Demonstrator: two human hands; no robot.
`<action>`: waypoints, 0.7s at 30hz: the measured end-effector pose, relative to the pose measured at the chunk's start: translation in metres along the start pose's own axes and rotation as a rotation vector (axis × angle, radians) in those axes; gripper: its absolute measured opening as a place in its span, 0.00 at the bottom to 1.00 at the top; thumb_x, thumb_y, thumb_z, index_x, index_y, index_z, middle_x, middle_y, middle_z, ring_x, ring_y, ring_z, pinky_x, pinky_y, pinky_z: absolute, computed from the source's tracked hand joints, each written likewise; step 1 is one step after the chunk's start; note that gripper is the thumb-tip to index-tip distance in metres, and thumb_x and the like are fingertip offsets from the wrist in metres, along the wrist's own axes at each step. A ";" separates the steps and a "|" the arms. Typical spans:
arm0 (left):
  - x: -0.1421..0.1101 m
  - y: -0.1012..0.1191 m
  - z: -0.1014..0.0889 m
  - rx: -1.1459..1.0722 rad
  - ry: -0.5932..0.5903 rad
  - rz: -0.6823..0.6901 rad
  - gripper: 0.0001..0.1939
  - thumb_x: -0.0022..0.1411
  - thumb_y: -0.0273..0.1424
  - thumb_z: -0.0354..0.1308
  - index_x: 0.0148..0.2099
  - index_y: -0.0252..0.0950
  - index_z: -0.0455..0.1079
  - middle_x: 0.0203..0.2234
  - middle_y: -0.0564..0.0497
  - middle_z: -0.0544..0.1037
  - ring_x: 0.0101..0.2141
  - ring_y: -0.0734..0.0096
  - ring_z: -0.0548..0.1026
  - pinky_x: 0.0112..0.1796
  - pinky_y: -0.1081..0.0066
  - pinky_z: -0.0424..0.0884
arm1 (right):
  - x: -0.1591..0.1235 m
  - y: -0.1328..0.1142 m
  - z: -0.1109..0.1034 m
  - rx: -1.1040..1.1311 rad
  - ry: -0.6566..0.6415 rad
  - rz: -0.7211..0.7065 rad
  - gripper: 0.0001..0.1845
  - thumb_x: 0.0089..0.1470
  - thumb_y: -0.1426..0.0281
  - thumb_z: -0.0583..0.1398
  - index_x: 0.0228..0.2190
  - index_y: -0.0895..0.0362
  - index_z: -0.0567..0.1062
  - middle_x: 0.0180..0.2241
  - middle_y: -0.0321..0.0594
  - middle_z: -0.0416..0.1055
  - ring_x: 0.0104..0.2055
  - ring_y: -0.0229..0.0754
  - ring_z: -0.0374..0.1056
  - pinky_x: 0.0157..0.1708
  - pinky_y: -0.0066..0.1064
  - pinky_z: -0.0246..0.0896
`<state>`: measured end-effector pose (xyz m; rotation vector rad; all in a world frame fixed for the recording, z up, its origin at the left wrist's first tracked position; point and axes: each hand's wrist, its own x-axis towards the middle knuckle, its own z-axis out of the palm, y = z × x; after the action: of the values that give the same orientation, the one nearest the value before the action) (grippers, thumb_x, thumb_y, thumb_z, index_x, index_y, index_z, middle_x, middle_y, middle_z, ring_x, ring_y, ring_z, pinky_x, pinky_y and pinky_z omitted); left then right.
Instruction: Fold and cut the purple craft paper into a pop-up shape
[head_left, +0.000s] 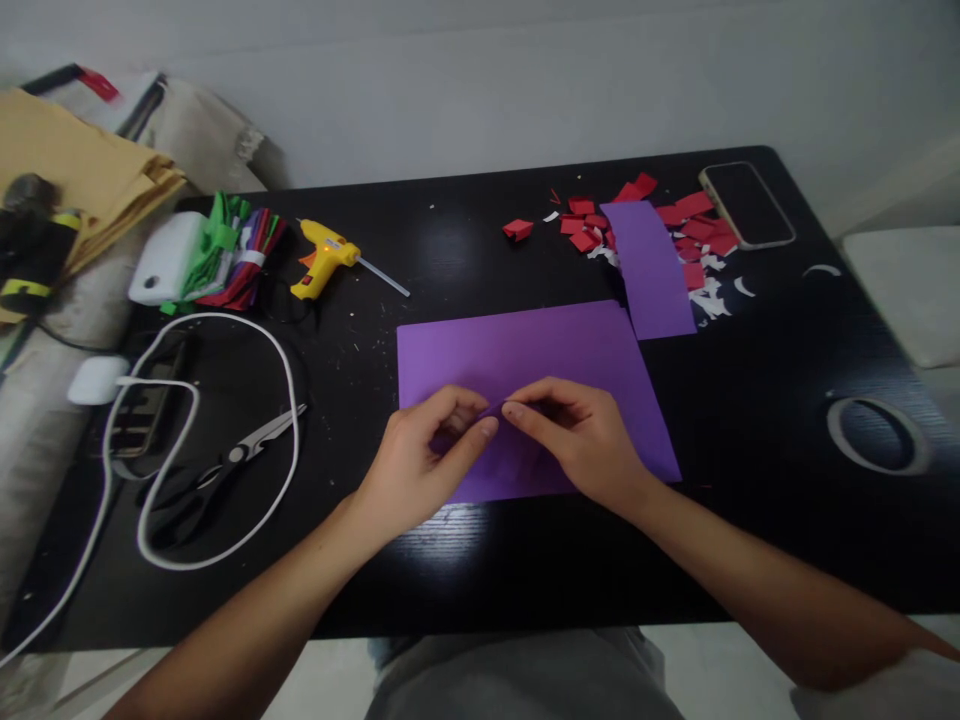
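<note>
Between my two hands is a small piece of purple paper, pinched at both sides and hard to tell from the sheet below. My left hand closes thumb and finger on its left end. On the right end, the thumb and forefinger of my right hand are pressed together. Both hands are above a large purple sheet lying flat on the black table. A purple paper strip lies past the sheet's far right corner, over red and white paper scraps.
A yellow glue gun with its stick lies at the back left, near bundled paper strips. Scissors rest inside a loop of white cable. A phone is at the far right, a roll of tape nearer.
</note>
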<state>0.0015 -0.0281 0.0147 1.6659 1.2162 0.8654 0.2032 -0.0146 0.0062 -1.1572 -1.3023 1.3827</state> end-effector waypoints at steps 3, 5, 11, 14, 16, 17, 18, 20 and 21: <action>0.000 -0.001 0.001 -0.030 0.039 0.033 0.04 0.71 0.31 0.62 0.42 0.37 0.76 0.27 0.56 0.77 0.26 0.79 0.73 0.30 0.78 0.70 | -0.002 0.001 0.001 0.006 -0.027 0.003 0.02 0.55 0.69 0.72 0.33 0.51 0.85 0.32 0.34 0.84 0.37 0.39 0.79 0.41 0.31 0.75; 0.000 -0.002 0.001 -0.042 0.050 0.050 0.03 0.70 0.30 0.63 0.41 0.37 0.76 0.27 0.56 0.77 0.27 0.79 0.73 0.31 0.79 0.70 | -0.002 0.001 0.000 0.014 -0.021 0.011 0.02 0.55 0.68 0.73 0.32 0.51 0.85 0.32 0.34 0.83 0.36 0.39 0.78 0.40 0.31 0.75; 0.001 0.000 -0.001 -0.075 0.061 0.035 0.04 0.69 0.29 0.64 0.39 0.37 0.77 0.24 0.57 0.75 0.25 0.80 0.71 0.28 0.80 0.69 | -0.001 -0.001 -0.001 0.013 -0.011 0.010 0.03 0.56 0.67 0.71 0.32 0.52 0.84 0.31 0.34 0.82 0.34 0.38 0.76 0.38 0.31 0.73; 0.001 0.000 -0.001 -0.070 0.054 0.028 0.04 0.69 0.28 0.63 0.39 0.36 0.76 0.25 0.57 0.75 0.25 0.80 0.71 0.29 0.80 0.69 | -0.002 -0.002 0.000 0.016 -0.025 0.011 0.02 0.56 0.68 0.71 0.32 0.52 0.84 0.31 0.35 0.82 0.35 0.38 0.76 0.38 0.30 0.73; 0.001 0.000 0.000 -0.072 0.050 0.032 0.03 0.70 0.29 0.63 0.40 0.36 0.76 0.25 0.56 0.75 0.25 0.80 0.71 0.29 0.80 0.70 | -0.003 -0.002 0.001 0.031 -0.050 0.027 0.02 0.56 0.68 0.71 0.32 0.52 0.84 0.32 0.35 0.82 0.35 0.38 0.76 0.39 0.30 0.73; 0.001 0.001 0.000 -0.071 0.046 0.037 0.03 0.70 0.29 0.62 0.40 0.36 0.76 0.25 0.56 0.75 0.25 0.80 0.71 0.29 0.80 0.70 | -0.003 -0.002 0.001 0.042 -0.066 0.037 0.02 0.56 0.68 0.72 0.32 0.52 0.84 0.32 0.34 0.82 0.36 0.38 0.77 0.40 0.30 0.73; 0.001 0.001 0.000 -0.068 0.041 0.042 0.03 0.70 0.29 0.62 0.41 0.36 0.76 0.25 0.56 0.75 0.25 0.80 0.71 0.29 0.80 0.70 | -0.003 -0.001 0.001 0.052 -0.081 0.048 0.02 0.56 0.68 0.72 0.32 0.52 0.84 0.32 0.34 0.82 0.36 0.38 0.77 0.40 0.30 0.73; 0.002 0.001 0.000 -0.051 0.049 0.057 0.04 0.70 0.29 0.63 0.40 0.36 0.76 0.25 0.56 0.75 0.25 0.80 0.71 0.28 0.80 0.69 | -0.003 -0.001 0.002 0.067 -0.101 0.070 0.02 0.55 0.68 0.72 0.32 0.52 0.84 0.32 0.34 0.82 0.36 0.37 0.76 0.40 0.29 0.73; 0.002 0.001 0.000 -0.040 0.063 0.065 0.04 0.70 0.29 0.63 0.39 0.36 0.76 0.24 0.57 0.75 0.24 0.80 0.71 0.28 0.79 0.69 | -0.003 0.000 0.001 0.070 -0.100 0.078 0.03 0.55 0.68 0.72 0.32 0.52 0.84 0.32 0.34 0.82 0.35 0.37 0.76 0.40 0.29 0.73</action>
<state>0.0026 -0.0268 0.0158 1.6648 1.1856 0.9823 0.2024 -0.0180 0.0069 -1.1139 -1.2786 1.5481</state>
